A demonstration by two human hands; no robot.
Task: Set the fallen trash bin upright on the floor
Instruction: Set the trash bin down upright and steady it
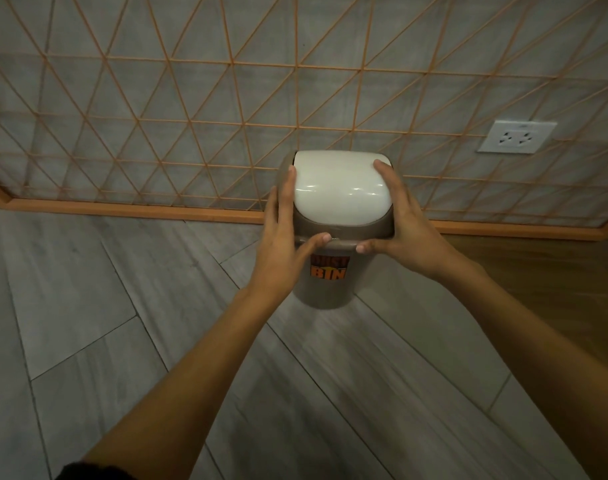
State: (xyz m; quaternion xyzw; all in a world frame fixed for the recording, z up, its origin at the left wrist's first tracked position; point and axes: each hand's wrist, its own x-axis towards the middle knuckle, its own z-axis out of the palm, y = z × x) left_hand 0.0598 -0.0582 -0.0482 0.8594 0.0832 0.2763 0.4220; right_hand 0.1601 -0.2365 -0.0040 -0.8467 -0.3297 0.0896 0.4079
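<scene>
A small taupe trash bin (325, 289) with a white swing lid (340, 188) and an orange "DUST BIN" sticker stands upright near the wall, base down towards the grey floor. My left hand (283, 233) grips the left side of the lid rim, thumb across the front. On the right side of the rim, my right hand (404, 230) holds it with its fingers along the lid and its thumb on the front edge. Whether the base touches the floor I cannot tell.
A grey wall (191, 98) with an orange line pattern and an orange skirting board (122, 209) runs just behind the bin. A white wall socket (517, 136) sits to the right. Grey plank floor (122, 341) spreads in front; a brown wooden surface (555, 289) lies at the right.
</scene>
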